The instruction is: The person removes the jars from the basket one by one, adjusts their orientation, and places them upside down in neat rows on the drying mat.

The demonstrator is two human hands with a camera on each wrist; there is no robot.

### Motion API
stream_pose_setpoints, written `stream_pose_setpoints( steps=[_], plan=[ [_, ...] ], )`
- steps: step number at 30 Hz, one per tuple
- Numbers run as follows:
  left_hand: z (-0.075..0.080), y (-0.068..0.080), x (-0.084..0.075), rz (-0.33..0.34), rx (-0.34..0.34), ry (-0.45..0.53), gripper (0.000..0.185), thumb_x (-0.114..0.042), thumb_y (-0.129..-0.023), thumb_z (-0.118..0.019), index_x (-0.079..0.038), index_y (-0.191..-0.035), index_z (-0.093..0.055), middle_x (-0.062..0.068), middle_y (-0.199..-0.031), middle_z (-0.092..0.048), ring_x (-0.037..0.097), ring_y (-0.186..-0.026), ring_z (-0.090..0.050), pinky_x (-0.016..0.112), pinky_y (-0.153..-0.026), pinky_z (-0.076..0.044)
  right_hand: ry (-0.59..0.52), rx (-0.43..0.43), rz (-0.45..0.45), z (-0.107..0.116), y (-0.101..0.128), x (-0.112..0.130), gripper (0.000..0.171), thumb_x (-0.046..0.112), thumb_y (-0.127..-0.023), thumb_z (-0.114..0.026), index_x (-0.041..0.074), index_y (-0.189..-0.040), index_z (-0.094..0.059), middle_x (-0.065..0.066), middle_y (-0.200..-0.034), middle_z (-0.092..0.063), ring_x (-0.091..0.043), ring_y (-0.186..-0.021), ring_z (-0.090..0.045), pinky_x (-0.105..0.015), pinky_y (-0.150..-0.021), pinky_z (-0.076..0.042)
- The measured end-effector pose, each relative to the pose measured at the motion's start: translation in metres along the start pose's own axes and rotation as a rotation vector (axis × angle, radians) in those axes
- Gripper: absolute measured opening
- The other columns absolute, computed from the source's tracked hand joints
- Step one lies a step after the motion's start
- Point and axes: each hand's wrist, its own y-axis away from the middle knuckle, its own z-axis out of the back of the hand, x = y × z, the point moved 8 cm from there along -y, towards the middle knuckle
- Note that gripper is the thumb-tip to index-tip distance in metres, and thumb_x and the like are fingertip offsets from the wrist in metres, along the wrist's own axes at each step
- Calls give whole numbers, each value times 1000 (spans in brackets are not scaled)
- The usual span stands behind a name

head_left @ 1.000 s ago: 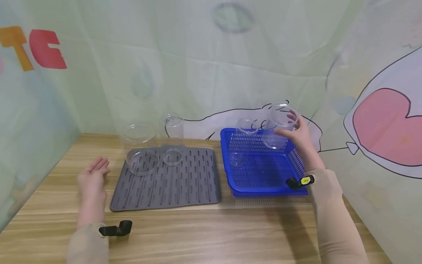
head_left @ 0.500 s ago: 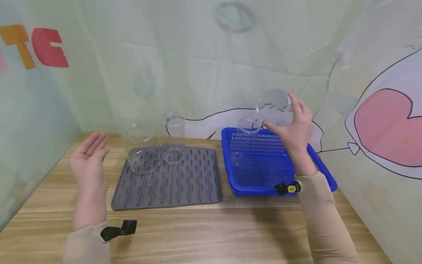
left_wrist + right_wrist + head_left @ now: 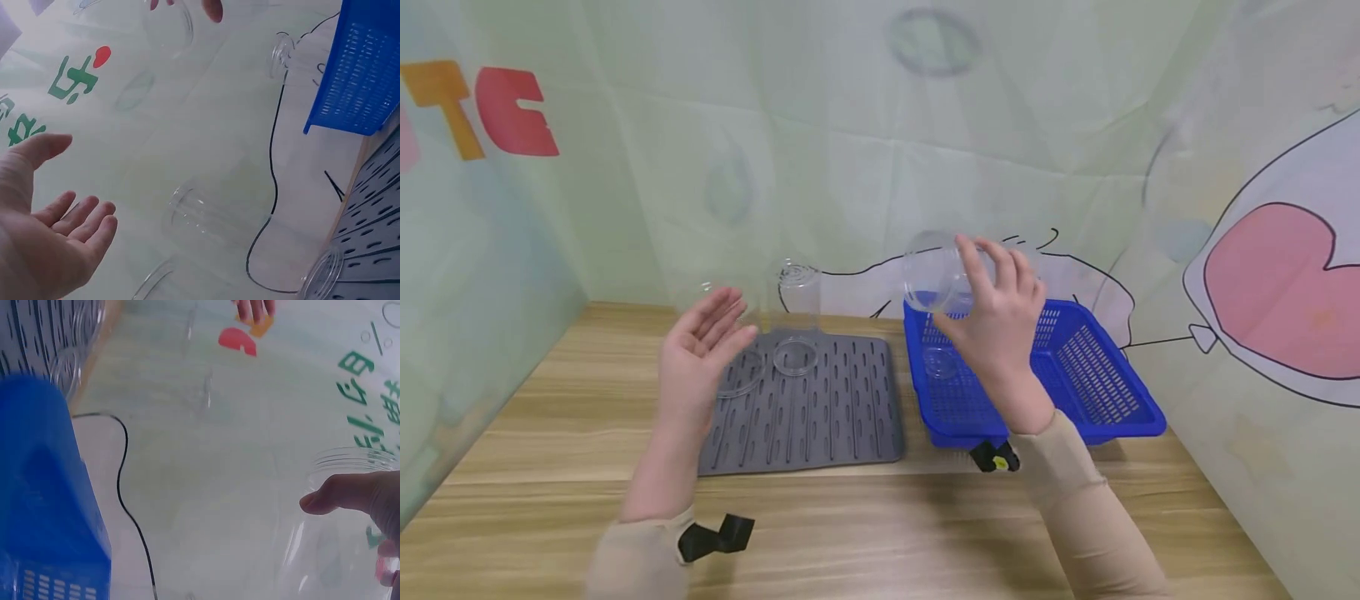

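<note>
My right hand [image 3: 1000, 325] grips a clear jar [image 3: 928, 271] and holds it in the air over the back left of the blue basket [image 3: 1120, 429]. The jar is tilted, with one round end facing left; ridges at its neck [image 3: 350, 459] show by the thumb in the right wrist view. My left hand [image 3: 700, 350] is raised over the left of the grey drying mat [image 3: 850, 417], fingers loosely bent around nothing. Behind it a wide clear jar [image 3: 741, 379] on the mat is partly hidden. A narrower clear jar [image 3: 797, 308] stands beside that one.
Inside the basket's left side stands another clear jar [image 3: 940, 362], its upper part overlapped by the held jar. Mat and basket sit side by side on a wood-grain table [image 3: 850, 533]. A printed cloth [image 3: 835, 167] hangs right behind them.
My right hand has lifted the jar out of the basket's right side, carried it left and tipped it from upright. My left hand has risen and moved right, over the mat.
</note>
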Motion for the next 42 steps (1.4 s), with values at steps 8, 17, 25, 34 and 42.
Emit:
stream_pose_setpoints(
  steps=[8,17,25,34,42],
  plan=[
    [-30,4,17,57,206,-141,79,-1,-86,-69,-7,-151,-25,10,-154,-34,23,-141,-34,31,-117,-31,80,-58,149,-17,21,58,83,33,-53,-91,23,-129,-58,-7,-124,-59,-29,-111,-51,-45,-75,-43],
    [-54,6,44,64,377,-219,94,-5,-82,-74,-14,-154,-14,6,-158,-24,26,-145,-25,47,-117,-29,161,15,218,-37,44,96,86,43,-53,-89,28,-131,-57,-4,-122,-59,-26,-109,-51,-41,-74,-44],
    [-64,11,56,101,411,-226,95,-12,-83,-74,-16,-155,-12,10,-158,-21,34,-144,-24,54,-115,-30,173,50,217,-45,52,109,82,49,-56,-87,29,-129,-58,-3,-119,-60,-24,-109,-52,-39,-76,-44],
    [-64,12,63,158,406,-214,86,-10,-86,-70,-14,-154,-16,13,-156,-24,33,-138,-36,53,-107,-41,181,55,225,-48,56,113,79,40,-55,-87,29,-128,-59,-3,-120,-61,-23,-107,-51,-37,-76,-42],
    [-62,12,66,177,390,-227,81,-11,-86,-69,-13,-152,-22,13,-154,-27,34,-137,-37,55,-107,-40,165,131,231,-54,60,112,88,40,-53,-89,26,-133,-55,-3,-126,-57,-24,-110,-48,-40,-80,-41]
  ],
)
